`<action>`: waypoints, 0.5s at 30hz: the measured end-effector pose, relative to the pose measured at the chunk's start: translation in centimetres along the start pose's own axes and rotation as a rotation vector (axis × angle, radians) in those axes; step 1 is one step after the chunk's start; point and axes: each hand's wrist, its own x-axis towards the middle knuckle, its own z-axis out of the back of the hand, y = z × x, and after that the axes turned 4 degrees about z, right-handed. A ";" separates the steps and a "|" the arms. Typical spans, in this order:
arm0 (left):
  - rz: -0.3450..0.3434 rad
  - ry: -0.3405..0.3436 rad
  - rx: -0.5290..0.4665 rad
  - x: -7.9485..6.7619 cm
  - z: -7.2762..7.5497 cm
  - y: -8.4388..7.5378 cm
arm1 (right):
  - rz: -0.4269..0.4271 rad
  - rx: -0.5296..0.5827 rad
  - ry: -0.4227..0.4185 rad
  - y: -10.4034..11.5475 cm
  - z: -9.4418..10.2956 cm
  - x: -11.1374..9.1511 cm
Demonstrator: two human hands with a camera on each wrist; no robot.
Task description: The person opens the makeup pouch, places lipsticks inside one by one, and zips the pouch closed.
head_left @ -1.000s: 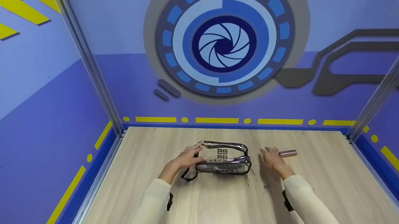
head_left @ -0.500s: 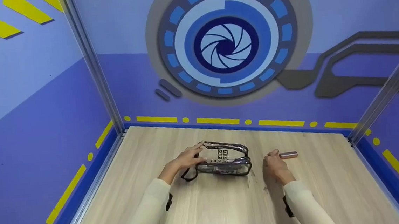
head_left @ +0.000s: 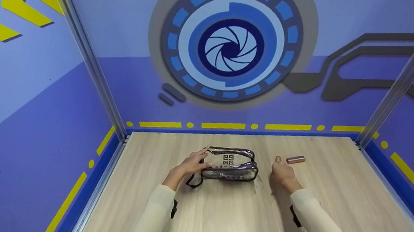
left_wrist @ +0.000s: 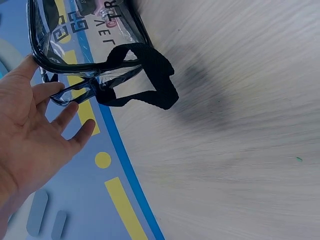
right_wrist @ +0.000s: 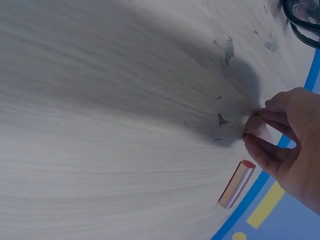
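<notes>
A clear pouch (head_left: pixel 228 167) with black piping, a black printed logo and a black wrist strap (left_wrist: pixel 160 75) lies on the table. My left hand (head_left: pixel 193 163) holds its left end, thumb on the printed panel and a finger at the far edge. Some items show dimly inside; their kinds are unclear. Right of the pouch, my right hand (head_left: pixel 283 171) is low over the table, its fingers curled with one digit raised. In the right wrist view its fingertips (right_wrist: pixel 251 142) come together, and no held thing can be made out. Beside it lies a shiny rose-gold tube (head_left: pixel 295 159), apart from the hand.
The light wood table (head_left: pixel 221 213) is bounded by blue printed wall panels (head_left: pixel 136 95) at the back and sides. Metal posts (head_left: pixel 96 76) stand at the back corners. Small dark marks (right_wrist: pixel 222 119) show on the tabletop near my right hand.
My right hand has curled its fingers from a more spread pose and drawn slightly away from the rose-gold tube. My left hand and the pouch stay in place; the head view shifts slightly.
</notes>
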 end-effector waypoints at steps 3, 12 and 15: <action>-0.013 -0.007 -0.012 0.1 -0.1 0.2 | 0.029 -0.064 -0.020 0.2 0.4 -0.5; -0.007 0.000 -0.007 -0.1 -0.3 0.9 | 0.114 -0.063 -0.005 1.9 1.8 -0.8; -0.017 -0.009 -0.028 -0.3 -0.4 0.8 | 0.058 -0.057 -0.050 2.1 1.7 -0.8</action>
